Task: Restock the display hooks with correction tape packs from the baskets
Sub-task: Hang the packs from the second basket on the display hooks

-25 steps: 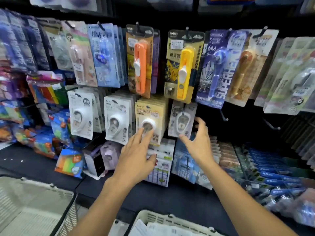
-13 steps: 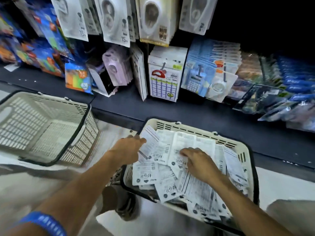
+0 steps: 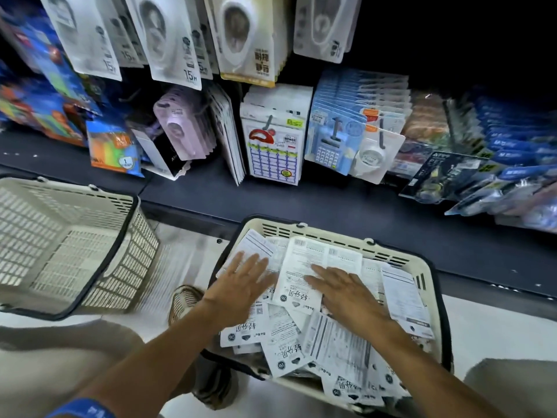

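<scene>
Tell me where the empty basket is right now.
In the head view, the empty basket sits at the left on the floor, below the dark shelf and left of the basket of packs.

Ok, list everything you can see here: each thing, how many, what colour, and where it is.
Full basket: one, cream, on the floor at right.
Tape packs: many, white, piled loose in that basket.
Empty basket: one, cream with a dark rim, on the floor at left.
Shelf: one, dark, behind both baskets.
Hanging packs: several rows, mostly white, above the shelf.
Calculator packs: a row, blue, at shelf level on the right.
Shoe: one, brown, between the baskets.
Wristband: one, blue, on the left arm.
Left hand: open, flat on the pile.
Right hand: open, flat on the pile.
</scene>
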Demonstrator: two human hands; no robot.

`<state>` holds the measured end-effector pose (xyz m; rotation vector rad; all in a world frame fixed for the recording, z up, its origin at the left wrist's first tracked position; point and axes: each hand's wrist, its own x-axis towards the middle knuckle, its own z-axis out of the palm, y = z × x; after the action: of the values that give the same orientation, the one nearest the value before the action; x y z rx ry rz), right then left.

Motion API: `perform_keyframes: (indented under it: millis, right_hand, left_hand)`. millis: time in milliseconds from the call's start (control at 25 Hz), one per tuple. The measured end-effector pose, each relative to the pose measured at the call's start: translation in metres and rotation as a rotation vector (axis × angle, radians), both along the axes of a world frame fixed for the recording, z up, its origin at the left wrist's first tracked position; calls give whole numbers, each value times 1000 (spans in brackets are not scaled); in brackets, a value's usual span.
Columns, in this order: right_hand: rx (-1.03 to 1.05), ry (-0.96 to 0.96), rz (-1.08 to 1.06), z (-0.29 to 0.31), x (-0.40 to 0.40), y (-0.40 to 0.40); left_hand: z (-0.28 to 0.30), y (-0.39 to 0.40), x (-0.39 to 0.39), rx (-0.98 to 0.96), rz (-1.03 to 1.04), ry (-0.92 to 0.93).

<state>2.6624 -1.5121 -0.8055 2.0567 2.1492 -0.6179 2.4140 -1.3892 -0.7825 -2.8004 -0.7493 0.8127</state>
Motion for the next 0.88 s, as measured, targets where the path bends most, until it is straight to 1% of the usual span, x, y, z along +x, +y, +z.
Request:
perform_keyframes:
  millis: [120, 200, 280, 400, 480, 520, 560, 600, 640, 680, 720, 800, 880]
  right_hand:
    - [80, -5, -205, 9, 22, -5]
    - [33, -62, -274, 13, 43, -13]
    - [-6, -87, -254, 14, 50, -20]
    - [33, -81, -151, 11, 46, -22]
    - [61, -58, -91, 9, 42, -24]
    - [102, -11, -84, 10, 39, -24]
    - [164, 71, -94, 13, 37, -21]
    - [236, 159, -106, 18, 33, -16]
    - [296, 255, -124, 26, 29, -9]
    - [331, 381, -162, 37, 27, 0]
    - [328, 535, -227, 50, 26, 10]
    - [227, 843, -381, 81, 28, 25]
    - [247, 1008, -549, 107, 30, 30]
  left_hand:
    - [-12, -11, 14, 5, -20, -36]
    - [-14, -12, 17, 6, -6, -94]
    - [-13, -10, 18, -5, -27, -193]
    - [-12, -5, 18, -19, -102, -244]
    - [-1, 1, 22, 1, -136, -299]
    - [8, 3, 27, 26, -155, -394]
    - [18, 5, 34, 39, -183, -530]
    - [28, 6, 39, 22, -202, -654]
    - [39, 10, 44, -49, -197, -782]
    - [52, 15, 49, -182, -122, -881]
    - [65, 21, 52, -343, 4, -937]
    - [87, 33, 54, -604, 239, -1002]
    - [106, 40, 55, -811, 466, -1120]
